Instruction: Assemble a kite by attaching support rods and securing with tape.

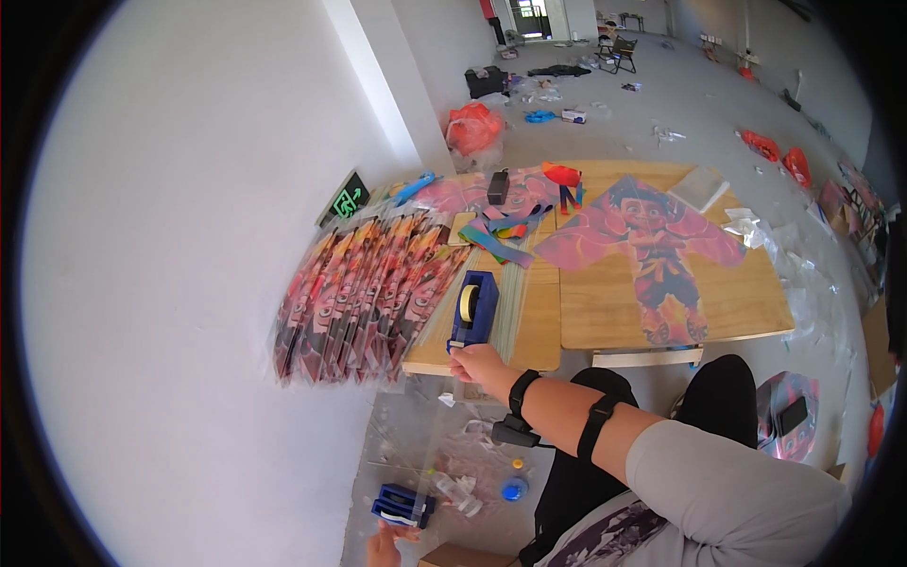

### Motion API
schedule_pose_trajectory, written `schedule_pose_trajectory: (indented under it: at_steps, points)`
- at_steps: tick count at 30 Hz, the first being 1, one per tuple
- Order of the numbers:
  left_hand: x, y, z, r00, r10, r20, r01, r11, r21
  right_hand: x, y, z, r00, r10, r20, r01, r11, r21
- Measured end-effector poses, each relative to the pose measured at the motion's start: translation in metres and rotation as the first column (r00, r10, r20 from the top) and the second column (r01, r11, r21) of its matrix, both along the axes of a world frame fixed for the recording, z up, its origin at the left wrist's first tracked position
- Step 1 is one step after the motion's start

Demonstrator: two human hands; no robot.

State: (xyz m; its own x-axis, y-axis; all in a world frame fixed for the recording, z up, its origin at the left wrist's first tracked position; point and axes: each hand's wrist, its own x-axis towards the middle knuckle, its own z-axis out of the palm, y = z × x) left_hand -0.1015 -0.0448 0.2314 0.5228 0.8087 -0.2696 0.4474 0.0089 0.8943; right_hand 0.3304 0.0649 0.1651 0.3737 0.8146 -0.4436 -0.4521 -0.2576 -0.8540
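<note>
Presently, wrapped prints (364, 302) lie at the left of the table (756, 312); below it, my left fingers (401, 534) are beside a lower dispenser (416, 500); on it, my right fingers (463, 358) meet a blue tape dispenser (485, 307). Either grip: cannot tell.

A blue tape dispenser (486, 312) blocks the right hand (477, 364) ahead; bare tabletop (540, 326) opens rightward.

Holding right arm (556, 408) outstretched leftward, nearly straight | with right hand (482, 366) curled at the fingers (458, 356) | holding left hand (383, 547) low, cut off by lower edge
</note>
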Motion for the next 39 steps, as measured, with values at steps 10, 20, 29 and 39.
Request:
schedule_pose_trajectory:
  at_steps: [10,20,29,39]
  points:
    - [-0.003,0.007,-0.003,0.993,-0.09,-0.081,0.094,0.995,0.046,0.007,-0.001,-0.005,0.993,-0.09,-0.074,0.092,0.996,0.023]
    - [0.008,-0.026,-0.01,0.987,0.145,0.063,-0.127,0.965,-0.228,0.001,0.0,0.0,0.932,-0.092,0.35,0.091,0.996,0.022]
    - [0.027,-0.046,-0.015,0.929,0.333,0.164,-0.229,0.862,-0.452,0.044,-0.019,-0.014,0.753,0.227,0.617,-0.322,0.946,0.045]
    - [0.115,-0.035,-0.093,0.98,-0.056,0.19,0.149,0.838,-0.525,0.091,-0.167,0.245,0.81,0.278,0.516,-0.536,0.706,0.462]
